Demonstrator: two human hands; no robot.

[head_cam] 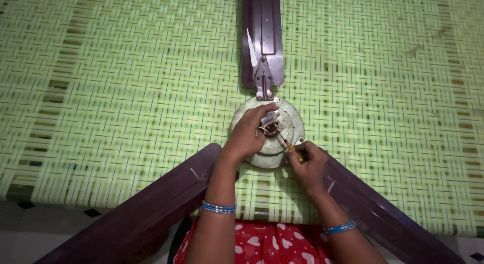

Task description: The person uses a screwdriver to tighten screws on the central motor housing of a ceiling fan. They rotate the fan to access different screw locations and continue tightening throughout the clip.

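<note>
**Both hands at the hub of a ceiling fan on a woven cot**

Nearest you, below the fan motor hub (pixel 269 130), your lap shows red cloth with white hearts (pixel 262 244), and blue bangles ring both wrists. Two dark maroon fan blades run out from the hub toward you – the left blade (pixel 146 208) slanting down past your left forearm, the right blade (pixel 383 208) passing under your right forearm.

Your right hand (pixel 308 165) sits just below and right of the hub, its fingers closed around a thin yellow-handled tool (pixel 293 149), seemingly a small screwdriver; the shaft points up and left toward the hub's centre. Whether the tip touches anything there is too small to tell.

Your left hand (pixel 249 135) lies over the left half of the hub, fingers curled at its middle, pinching a small pale cylindrical part (pixel 270 116). Thin wires (pixel 268 128) show just under those fingertips, at the hub's dark centre.

The hub itself is round, pale and worn, lying flat on the green woven cot (pixel 126 92), close to the cot's near edge.

Beyond the hub, a metal bracket (pixel 264 82) joins it to the third blade (pixel 262 27), which runs straight away from you to the top of the view – a pale sliver lies along that blade's left edge.
</note>
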